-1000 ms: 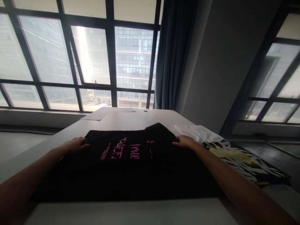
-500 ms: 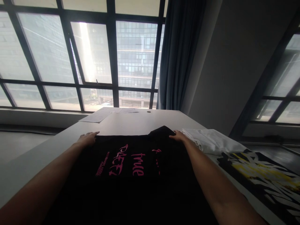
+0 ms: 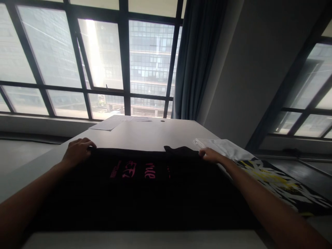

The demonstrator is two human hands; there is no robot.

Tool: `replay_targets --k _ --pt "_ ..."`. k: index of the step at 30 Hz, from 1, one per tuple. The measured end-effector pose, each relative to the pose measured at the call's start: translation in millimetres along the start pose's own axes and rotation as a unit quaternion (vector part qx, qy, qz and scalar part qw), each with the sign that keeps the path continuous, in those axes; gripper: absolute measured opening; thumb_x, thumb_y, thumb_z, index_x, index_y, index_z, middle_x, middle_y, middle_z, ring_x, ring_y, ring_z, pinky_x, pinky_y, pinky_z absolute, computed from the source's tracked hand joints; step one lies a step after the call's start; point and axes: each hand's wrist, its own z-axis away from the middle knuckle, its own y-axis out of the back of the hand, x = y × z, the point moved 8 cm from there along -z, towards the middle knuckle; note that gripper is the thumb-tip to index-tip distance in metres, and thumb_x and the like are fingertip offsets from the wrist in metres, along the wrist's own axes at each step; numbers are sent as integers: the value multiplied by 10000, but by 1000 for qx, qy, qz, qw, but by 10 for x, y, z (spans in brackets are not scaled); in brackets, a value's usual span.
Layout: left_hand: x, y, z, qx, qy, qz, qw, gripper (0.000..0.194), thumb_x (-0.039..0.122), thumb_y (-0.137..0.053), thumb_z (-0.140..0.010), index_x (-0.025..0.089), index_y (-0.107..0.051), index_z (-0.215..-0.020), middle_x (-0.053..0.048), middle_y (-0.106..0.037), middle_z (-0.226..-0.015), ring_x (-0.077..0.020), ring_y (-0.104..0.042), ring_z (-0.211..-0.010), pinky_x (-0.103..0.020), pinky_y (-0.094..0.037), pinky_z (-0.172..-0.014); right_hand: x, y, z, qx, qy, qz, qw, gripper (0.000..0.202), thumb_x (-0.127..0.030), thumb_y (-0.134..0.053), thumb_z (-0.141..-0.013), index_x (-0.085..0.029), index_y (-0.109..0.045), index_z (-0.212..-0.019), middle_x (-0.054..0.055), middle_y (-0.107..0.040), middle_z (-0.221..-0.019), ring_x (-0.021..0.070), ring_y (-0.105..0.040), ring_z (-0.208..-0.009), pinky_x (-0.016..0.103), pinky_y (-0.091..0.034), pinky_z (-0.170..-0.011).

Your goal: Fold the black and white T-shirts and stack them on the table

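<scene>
A black cloth garment (image 3: 155,200) with pink lettering lies across the white table (image 3: 145,136). My left hand (image 3: 79,148) is closed on its far left corner, fingers curled over the edge. At the far right edge, my right hand (image 3: 210,155) pinches the same black fabric. Between the hands the far edge runs nearly straight, with a small raised fold right of the middle. Part of the pink lettering is hidden at the far edge.
Papers (image 3: 106,124) lie at the table's far left. On the right are a folded white cloth in clear plastic (image 3: 225,147) and a black, white and yellow patterned cloth (image 3: 280,183). Windows and a blue curtain (image 3: 192,62) stand beyond the table.
Both hands have moved apart, and my left hand has closed on the fabric. The garment's near edge now shows, and less of the pink lettering is visible.
</scene>
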Motion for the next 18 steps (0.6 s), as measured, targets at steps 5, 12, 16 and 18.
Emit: replay_targets --k 5,12,16,18 --pt "17 -20 301 -90 35 9 995 290 190 -535 -713 231 -716 -936 -106 -661 -1185 -333 -601 -1065 -480 -477 -911 -308 79 118 28 -45 11 999 581 -544 -750 -698 -156 -713 -1128 141 -669 -1242 302 -632 -1104 342 -484 -934" --pt "160 66 459 -90 47 0 995 316 181 -517 -719 208 -739 -943 -118 -635 -1217 -359 -593 -1099 -466 -515 -845 -557 -146 -111 92 -131 27 987 517 -364 -721 -781 -150 -657 -1247 126 -729 -1112 260 -666 -1061 314 -486 -928" --pt "103 46 496 -110 92 27 989 353 203 -458 -773 240 -706 -1022 -75 -648 -1225 -297 -669 -946 -413 -522 -754 -552 -172 -155 142 -135 4 981 432 -182 -712 -727 -170 -701 -1159 99 -744 -1021 247 -679 -1016 316 -495 -916" --pt "80 65 499 -105 102 32 989 355 222 -454 -785 247 -699 -1040 -69 -674 -1191 -299 -670 -947 -417 -515 -775 -573 -53 -122 174 -126 -13 977 360 -190 -636 -794 -165 -701 -1147 110 -728 -1078 236 -666 -1035 325 -491 -937"
